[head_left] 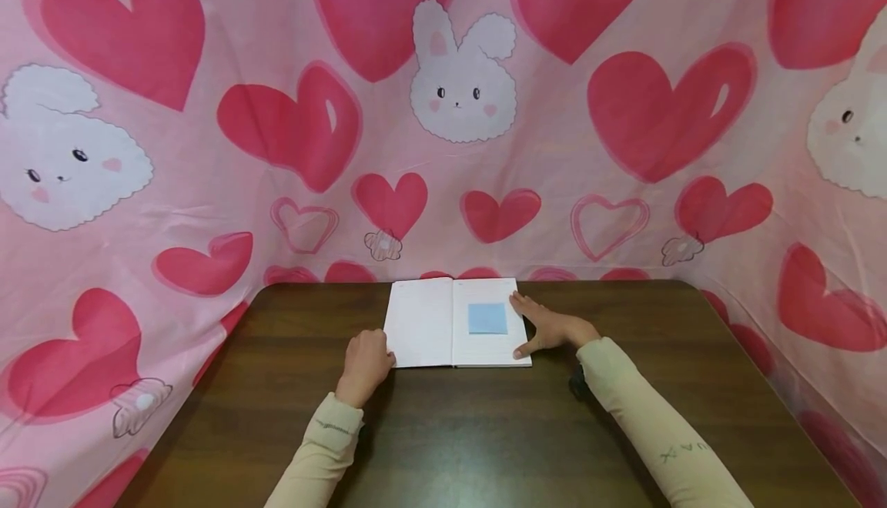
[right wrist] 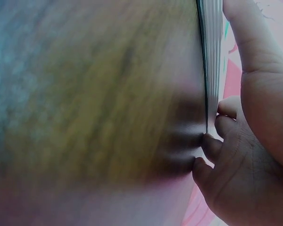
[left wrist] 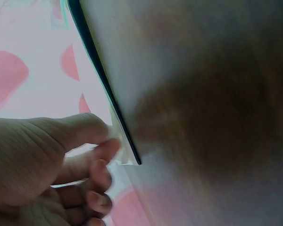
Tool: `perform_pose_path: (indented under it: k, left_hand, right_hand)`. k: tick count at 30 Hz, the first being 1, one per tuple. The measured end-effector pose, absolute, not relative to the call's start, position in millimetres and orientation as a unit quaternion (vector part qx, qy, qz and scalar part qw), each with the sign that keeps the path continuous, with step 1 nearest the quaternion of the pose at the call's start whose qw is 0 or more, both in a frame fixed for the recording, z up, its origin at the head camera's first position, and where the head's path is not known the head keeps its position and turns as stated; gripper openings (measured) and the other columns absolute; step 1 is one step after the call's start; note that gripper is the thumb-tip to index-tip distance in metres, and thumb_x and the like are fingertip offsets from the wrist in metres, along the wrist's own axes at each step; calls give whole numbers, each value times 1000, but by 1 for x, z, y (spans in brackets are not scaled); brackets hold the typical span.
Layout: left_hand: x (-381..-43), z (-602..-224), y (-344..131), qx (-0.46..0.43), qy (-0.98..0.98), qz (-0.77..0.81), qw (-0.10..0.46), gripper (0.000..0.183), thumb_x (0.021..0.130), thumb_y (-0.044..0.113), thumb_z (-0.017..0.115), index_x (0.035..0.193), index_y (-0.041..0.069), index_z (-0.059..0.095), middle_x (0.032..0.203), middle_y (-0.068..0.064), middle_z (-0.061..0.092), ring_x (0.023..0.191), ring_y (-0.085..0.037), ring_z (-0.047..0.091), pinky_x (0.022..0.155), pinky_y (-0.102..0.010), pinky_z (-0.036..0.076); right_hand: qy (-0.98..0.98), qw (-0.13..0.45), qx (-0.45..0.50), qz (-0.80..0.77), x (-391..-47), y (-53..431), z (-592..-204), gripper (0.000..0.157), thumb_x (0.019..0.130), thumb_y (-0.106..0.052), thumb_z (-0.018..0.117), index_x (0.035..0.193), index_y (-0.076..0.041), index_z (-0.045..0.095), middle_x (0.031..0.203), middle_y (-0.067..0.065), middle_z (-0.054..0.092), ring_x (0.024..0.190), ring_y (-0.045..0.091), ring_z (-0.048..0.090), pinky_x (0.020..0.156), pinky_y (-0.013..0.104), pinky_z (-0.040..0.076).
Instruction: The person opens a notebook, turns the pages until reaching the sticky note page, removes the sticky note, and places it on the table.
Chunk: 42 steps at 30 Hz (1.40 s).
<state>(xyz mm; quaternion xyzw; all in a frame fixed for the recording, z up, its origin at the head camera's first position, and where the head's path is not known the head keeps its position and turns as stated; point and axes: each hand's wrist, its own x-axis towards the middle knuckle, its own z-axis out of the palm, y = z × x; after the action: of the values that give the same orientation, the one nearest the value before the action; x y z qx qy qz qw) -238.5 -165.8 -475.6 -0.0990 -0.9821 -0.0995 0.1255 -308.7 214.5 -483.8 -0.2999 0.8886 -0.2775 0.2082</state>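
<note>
An open notebook (head_left: pixel 419 323) with pale pages lies at the far side of the dark wooden table. On its right page sits a blue square of paper, like a sticky note (head_left: pixel 488 319). My left hand (head_left: pixel 365 365) is at the notebook's left edge; in the left wrist view, thumb and index finger pinch that edge near a corner. The right hand (head_left: pixel 550 327) is spread at the right edge, its thumb and fingertips against the page side. Seen from the right wrist, the fingertips (right wrist: pixel 212 146) touch the table beside the page stack (right wrist: pixel 212 52).
The brown table (head_left: pixel 457 431) reaches toward me from the notebook. Behind it and at both sides hangs a pink cloth (head_left: pixel 443 162) printed with hearts and rabbits. A dark object (head_left: pixel 578 382) shows at the right wrist under the sleeve.
</note>
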Motion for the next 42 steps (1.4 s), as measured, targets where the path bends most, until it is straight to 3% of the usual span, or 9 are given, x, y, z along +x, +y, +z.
perform_pose_path:
  k: [5, 12, 17, 22, 27, 34, 42]
  left_hand:
    - [-238, -474, -167, -77, -986, -112, 96, 22, 81, 7, 78, 67, -3, 64, 62, -16, 61, 55, -27, 58, 55, -42, 50]
    - [-240, -473, -169, -60, -988, -121, 76, 24, 82, 6, 75, 64, -1, 60, 61, -14, 60, 55, -25, 56, 53, -41, 48]
    - [-240, -472, -166, -56, -989, -82, 108, 23, 79, 8, 78, 65, -2, 63, 66, -19, 66, 60, -33, 65, 55, -46, 53]
    - [-241, -463, -155, -61, -984, -29, 167, 20, 76, 8, 76, 63, -1, 63, 66, -19, 63, 65, -37, 63, 59, -45, 53]
    - [-254, -461, -140, -115, -977, -35, 178, 26, 84, 19, 79, 88, -4, 68, 88, -22, 64, 85, -39, 61, 73, -49, 53]
    - [-275, -463, -124, -205, -970, -87, 103, 44, 95, 28, 69, 130, 1, 64, 132, -23, 62, 123, -42, 57, 101, -55, 48]
    - [-289, -468, -109, -246, -964, -84, 46, 52, 102, 35, 58, 147, 8, 54, 156, -20, 45, 145, -40, 39, 117, -58, 32]
  right_hand:
    - [891, 211, -295, -273, -310, 214, -484, 124, 82, -46, 83, 161, 4, 1, 168, 26, -5, 154, 49, -4, 118, 71, 8]
    - [890, 209, -298, -275, -309, 215, -483, 123, 83, -45, 83, 160, 5, 2, 168, 27, -5, 154, 49, -4, 117, 72, 8]
    - [892, 209, -297, -270, -308, 214, -483, 124, 82, -46, 82, 160, 5, 2, 168, 27, -5, 154, 49, -4, 118, 71, 8]
    - [894, 207, -295, -267, -309, 214, -483, 124, 82, -47, 83, 160, 5, 2, 168, 27, -5, 154, 49, -3, 118, 71, 8]
    - [895, 207, -294, -265, -308, 213, -483, 124, 82, -47, 82, 160, 5, 2, 168, 26, -4, 154, 49, -3, 117, 72, 9]
    - [896, 209, -289, -266, -305, 211, -482, 123, 82, -46, 83, 160, 5, 2, 168, 27, -4, 154, 49, -3, 118, 71, 8]
    - [898, 208, -282, -265, -302, 211, -482, 123, 82, -46, 83, 161, 4, 2, 168, 26, -4, 154, 48, -2, 118, 71, 10]
